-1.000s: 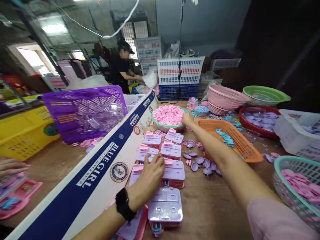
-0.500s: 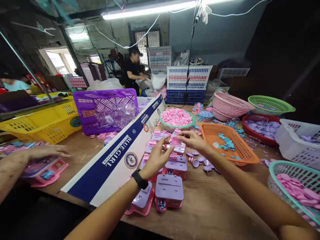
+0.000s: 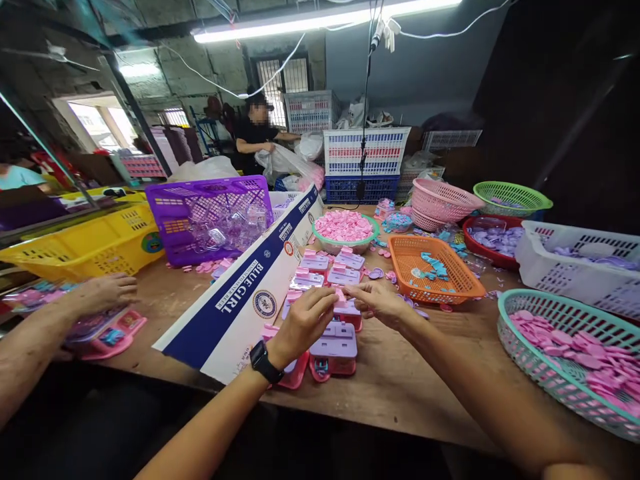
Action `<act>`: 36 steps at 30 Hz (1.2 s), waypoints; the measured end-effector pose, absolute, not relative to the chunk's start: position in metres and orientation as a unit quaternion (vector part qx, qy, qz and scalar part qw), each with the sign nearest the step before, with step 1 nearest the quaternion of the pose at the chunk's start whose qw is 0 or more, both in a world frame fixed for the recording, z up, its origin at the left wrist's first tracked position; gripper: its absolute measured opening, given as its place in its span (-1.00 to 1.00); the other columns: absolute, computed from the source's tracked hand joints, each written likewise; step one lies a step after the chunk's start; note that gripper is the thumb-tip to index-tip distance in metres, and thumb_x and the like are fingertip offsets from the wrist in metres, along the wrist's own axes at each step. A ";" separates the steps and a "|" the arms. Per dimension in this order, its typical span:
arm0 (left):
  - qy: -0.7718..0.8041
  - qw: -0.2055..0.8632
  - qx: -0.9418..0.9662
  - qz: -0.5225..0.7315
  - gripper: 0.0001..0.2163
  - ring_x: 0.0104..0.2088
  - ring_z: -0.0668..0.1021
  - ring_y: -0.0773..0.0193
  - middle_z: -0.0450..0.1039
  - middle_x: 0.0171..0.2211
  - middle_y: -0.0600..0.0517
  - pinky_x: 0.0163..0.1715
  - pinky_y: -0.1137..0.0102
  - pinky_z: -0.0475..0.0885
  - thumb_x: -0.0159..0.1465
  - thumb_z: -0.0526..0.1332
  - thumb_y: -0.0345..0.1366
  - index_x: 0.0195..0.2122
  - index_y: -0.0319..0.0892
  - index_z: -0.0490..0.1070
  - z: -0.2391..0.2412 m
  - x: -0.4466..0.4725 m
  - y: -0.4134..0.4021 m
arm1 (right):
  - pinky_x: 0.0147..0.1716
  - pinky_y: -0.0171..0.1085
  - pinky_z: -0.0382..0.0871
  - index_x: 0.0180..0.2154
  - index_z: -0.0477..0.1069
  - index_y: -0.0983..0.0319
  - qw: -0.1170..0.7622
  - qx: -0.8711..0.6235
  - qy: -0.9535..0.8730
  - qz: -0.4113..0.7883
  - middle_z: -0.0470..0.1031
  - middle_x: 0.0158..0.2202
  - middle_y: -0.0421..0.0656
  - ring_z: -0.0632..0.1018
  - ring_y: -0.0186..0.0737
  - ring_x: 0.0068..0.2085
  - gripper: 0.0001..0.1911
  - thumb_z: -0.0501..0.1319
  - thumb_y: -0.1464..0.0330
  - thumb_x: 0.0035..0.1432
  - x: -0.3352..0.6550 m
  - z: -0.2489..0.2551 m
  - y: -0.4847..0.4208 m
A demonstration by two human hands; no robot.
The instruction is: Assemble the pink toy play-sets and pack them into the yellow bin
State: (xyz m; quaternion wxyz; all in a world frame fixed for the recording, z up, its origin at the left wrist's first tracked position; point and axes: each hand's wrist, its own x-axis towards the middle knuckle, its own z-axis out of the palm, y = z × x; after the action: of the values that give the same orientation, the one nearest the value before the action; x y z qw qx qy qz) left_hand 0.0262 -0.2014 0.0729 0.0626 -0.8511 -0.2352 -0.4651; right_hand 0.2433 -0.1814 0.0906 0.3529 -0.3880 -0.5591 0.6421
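My left hand point(image 3: 306, 321), with a black watch on its wrist, has its fingers closed at the left side of a small pink plastic piece point(image 3: 341, 294). From the right, the fingertips of my right hand point(image 3: 379, 301) pinch the same piece. Both hands are above toy boxes with purple lids and pink bases, set in rows. The nearest purple-lidded box point(image 3: 334, 347) lies just below my hands, its lid bare. Pink pieces stand on several lids farther back, such as the purple-lidded box point(image 3: 345, 261). My fingers partly hide the held piece.
A printed cardboard strip point(image 3: 240, 293) stands along the left. Behind the boxes is a bowl of pink pieces point(image 3: 345, 227). An orange basket point(image 3: 435, 267) and a mint basket point(image 3: 575, 347) stand right. Another person's hand point(image 3: 107, 293) rests on a toy box at far left.
My left hand's fingers have closed in on the pink piece, and both hands have brought it nearer to the front box. The view has shifted; the person at the back pulls a plastic bag.
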 end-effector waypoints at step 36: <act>-0.430 -0.009 -0.874 -0.227 -0.45 0.13 0.43 -0.06 0.48 0.17 -0.16 0.06 0.01 0.31 0.21 0.09 -0.60 0.23 -0.20 0.42 0.022 -0.001 -0.245 | -0.32 -0.28 0.23 -0.26 0.72 0.27 0.284 -0.379 -0.839 0.267 0.66 -0.34 -0.06 0.55 -0.21 -0.35 -0.58 0.27 0.07 0.34 0.214 0.035 -0.170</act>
State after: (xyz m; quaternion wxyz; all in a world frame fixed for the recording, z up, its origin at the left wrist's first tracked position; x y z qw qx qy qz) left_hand -0.0010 -0.2455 0.0218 -0.0088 -0.8738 -0.4298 -0.2273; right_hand 0.2142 -0.1704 0.0354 0.2838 -0.3792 -0.8394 0.2667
